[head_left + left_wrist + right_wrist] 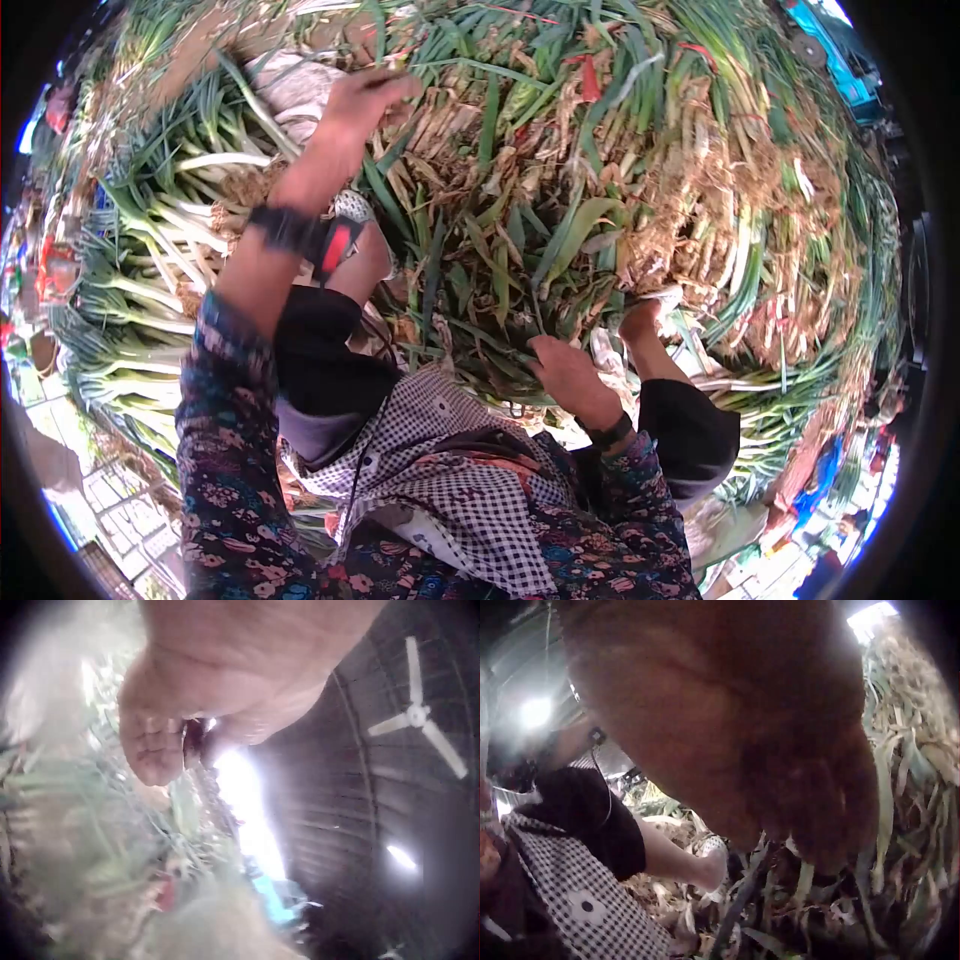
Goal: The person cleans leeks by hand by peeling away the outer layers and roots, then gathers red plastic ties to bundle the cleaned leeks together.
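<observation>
My left hand [365, 105] is raised over the far left part of the pile, blurred, with its fingers bent loosely and no thing seen in them. In the left wrist view its fingers [154, 746] hang beside the thumb. Low at the front, my right hand [575, 378] hangs over a heap of loose green and brown leaves [500, 255], fingers pointing down at it. The right wrist view shows its fingers [825, 817] bent and in shadow, right over the leaves. Trimmed leeks [150, 285] with white stems lie left of the left arm.
Untrimmed leeks [700, 180] with dry roots and brown leaves are piled at the right. A pale cloth or sack [295, 85] lies at the far left. My feet flank the leaf heap, one in a patterned shoe [352, 208]. A checked apron [460, 480] covers my lap.
</observation>
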Demonstrator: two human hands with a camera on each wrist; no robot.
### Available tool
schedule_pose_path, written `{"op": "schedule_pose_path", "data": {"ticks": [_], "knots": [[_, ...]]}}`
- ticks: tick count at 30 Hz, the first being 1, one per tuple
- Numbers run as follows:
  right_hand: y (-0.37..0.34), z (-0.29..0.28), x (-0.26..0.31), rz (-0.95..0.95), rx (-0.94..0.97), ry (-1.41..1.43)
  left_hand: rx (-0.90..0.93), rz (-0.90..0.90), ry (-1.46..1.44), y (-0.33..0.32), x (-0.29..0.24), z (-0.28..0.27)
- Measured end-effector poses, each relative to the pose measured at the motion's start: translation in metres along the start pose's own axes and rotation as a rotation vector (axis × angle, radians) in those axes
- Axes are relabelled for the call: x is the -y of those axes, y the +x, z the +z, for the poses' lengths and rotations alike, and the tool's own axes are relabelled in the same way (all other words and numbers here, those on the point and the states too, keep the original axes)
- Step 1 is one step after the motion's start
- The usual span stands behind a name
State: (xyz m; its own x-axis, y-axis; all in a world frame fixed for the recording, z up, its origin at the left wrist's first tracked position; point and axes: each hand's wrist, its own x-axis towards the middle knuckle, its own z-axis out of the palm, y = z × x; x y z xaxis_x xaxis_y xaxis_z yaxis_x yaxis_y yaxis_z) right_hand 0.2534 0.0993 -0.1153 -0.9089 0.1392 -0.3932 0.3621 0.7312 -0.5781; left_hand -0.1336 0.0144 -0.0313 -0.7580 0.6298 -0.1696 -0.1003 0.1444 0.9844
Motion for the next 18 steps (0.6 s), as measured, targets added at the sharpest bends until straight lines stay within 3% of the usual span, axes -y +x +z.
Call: {"op": "schedule_pose_path", "data": {"ticks": [1, 4, 7, 8, 9, 10, 12, 13, 15, 17, 18], "knots": [[0.004, -0.002, 0.005, -0.014, -0.024, 0.245, -0.087, 0.043, 0.012, 0.027, 0.010, -0.007], [0.023, 0.006, 0.022, -0.066, 0.030, 0.376, -0.288, 0.074, 0.051, 0.099, 0.076, -0.037], [0.032, 0.047, 0.016, -0.091, 0.044, 0.176, -0.441, -0.026, -0.015, 0.125, 0.158, -0.052], [0.029, 0.060, 0.014, -0.038, 0.088, 0.249, -0.415, -0.048, 0.190, 0.123, 0.185, -0.055], [0.029, 0.071, 0.011, 0.012, 0.127, 0.320, -0.534, -0.097, 0.331, 0.125, 0.212, -0.049], [0.027, 0.067, 0.013, 0.040, 0.164, 0.414, -0.524, -0.071, 0.267, 0.135, 0.263, -0.050], [0.021, 0.083, 0.002, 0.085, 0.170, 0.438, -0.438, -0.269, 0.682, 0.114, 0.246, -0.017], [0.021, 0.086, -0.001, 0.135, 0.213, 0.406, -0.437, -0.282, 0.690, 0.117, 0.266, -0.011], [0.024, 0.092, -0.013, 0.113, 0.224, 0.376, -0.450, 0.039, 0.780, 0.122, 0.295, -0.005], [0.038, 0.093, -0.026, 0.086, 0.230, 0.334, -0.360, 0.014, 0.780, 0.137, 0.309, -0.010], [0.046, 0.088, -0.027, 0.184, 0.204, 0.377, -0.383, 0.122, 0.799, 0.142, 0.313, -0.009]]}}
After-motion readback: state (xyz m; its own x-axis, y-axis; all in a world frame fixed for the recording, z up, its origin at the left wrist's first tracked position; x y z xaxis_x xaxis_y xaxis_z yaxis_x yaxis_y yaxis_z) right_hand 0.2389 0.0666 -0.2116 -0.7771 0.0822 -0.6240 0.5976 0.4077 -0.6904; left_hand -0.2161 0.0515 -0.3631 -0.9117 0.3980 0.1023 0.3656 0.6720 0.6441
